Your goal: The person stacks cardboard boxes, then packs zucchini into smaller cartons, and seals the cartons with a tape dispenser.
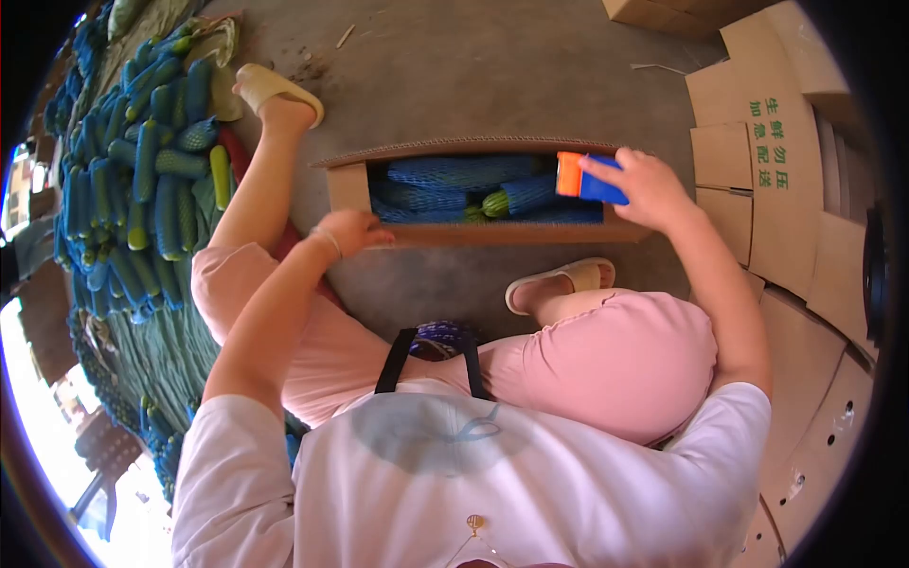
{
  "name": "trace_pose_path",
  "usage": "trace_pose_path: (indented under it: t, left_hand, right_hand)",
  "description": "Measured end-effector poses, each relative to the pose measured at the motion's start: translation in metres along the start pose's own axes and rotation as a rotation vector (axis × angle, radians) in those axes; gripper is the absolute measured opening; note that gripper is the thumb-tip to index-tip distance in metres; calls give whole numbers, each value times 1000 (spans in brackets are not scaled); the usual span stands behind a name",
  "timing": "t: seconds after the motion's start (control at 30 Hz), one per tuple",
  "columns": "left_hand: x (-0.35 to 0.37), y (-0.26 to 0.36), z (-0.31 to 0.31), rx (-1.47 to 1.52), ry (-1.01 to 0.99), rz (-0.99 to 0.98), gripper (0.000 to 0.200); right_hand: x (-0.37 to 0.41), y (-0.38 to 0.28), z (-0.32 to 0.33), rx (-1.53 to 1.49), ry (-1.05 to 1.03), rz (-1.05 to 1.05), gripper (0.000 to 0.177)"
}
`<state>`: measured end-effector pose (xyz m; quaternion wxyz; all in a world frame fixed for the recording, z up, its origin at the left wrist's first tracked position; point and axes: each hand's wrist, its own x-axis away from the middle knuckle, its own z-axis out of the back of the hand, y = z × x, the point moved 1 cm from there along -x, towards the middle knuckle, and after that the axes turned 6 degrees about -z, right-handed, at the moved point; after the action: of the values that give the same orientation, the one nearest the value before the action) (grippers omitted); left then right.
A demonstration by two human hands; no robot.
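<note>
Currently the R hand point(658, 192) is closed round an orange-and-blue plastic tool point(604, 182), prob. a tape dispenser, at the R end of an open brown rectangular cardboard box point(492, 234). Tool's long axis runs roughly L–R, approx. in line w/ the box's, orange end pointing L twd. the box's middle; R hand is nearer by far. L hand point(350, 232) is at the opp. end, by the near L corner, fingers bent over or near the rim; blurred, so can't tell if it's gripping cardboard. Btwn. the hands, inside the box: long green vegetables in blue mesh sleeves point(445, 172), mostly lying lengthwise. More of the same sort, a big heap point(147, 161), on the floor well to the L.
</note>
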<state>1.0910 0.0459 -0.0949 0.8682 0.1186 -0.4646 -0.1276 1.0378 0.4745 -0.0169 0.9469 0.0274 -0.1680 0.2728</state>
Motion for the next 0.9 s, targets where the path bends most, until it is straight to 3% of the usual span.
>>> trace_pose_path:
  t: [0.03, 0.1, 0.13, 0.2, 0.27, 0.3, 0.33, 0.4, 0.57, 0.63, 0.7, 0.8, 0.87, 0.9]
  left_hand:
    - [-2, 1, 0, 3, 5, -14, 52]
    - [-9, -2, 5, -19, 501, -28, 48]
    - [-16, -15, -11, 16, 560, 2, 57]
    - [-9, -10, -29, -37, 969, 144, 86]
    - [-39, -35, -61, 303, 931, 259, 123]
    - [-46, -36, -57, 316, 979, 130, 138]
    - [-44, -39, -57, 464, 934, 183, 136]
    - [-35, -24, -40, 493, 833, 299, 134]
    - [-80, 2, -8, 351, 791, 218, 130]
    - [-94, 5, -6, 334, 790, 225, 130]
    - [-88, 9, 0, 349, 784, 216, 130]
    - [-86, 8, -6, 393, 805, 228, 130]
    - [-78, 14, -5, 445, 823, 220, 126]
    - [-81, 11, -9, 457, 823, 227, 126]
  right_hand:
    - [2, 1, 18, -53, 10, -45, 71]
    - [11, 1, 43, -90, 85, -102, 70]
    - [17, 2, 51, -209, 100, -135, 70]
    - [28, -2, 63, -424, 155, -160, 71]
    - [31, -10, 46, -412, 198, -153, 71]
    - [28, -8, 45, -355, 114, -145, 73]
    - [26, -7, 37, -407, 233, -28, 74]
    - [23, -16, 47, -416, 212, -46, 72]
    - [-33, -24, 88, -518, 298, -149, 77]
    - [-72, -19, 78, -446, 236, -258, 78]
    - [-102, -26, 72, -388, 40, -311, 79]
    - [-115, -41, 78, -371, -222, -221, 78]
    - [-110, -43, 37, -506, -406, -190, 77]
    - [-101, -51, 21, -368, -419, -140, 78]
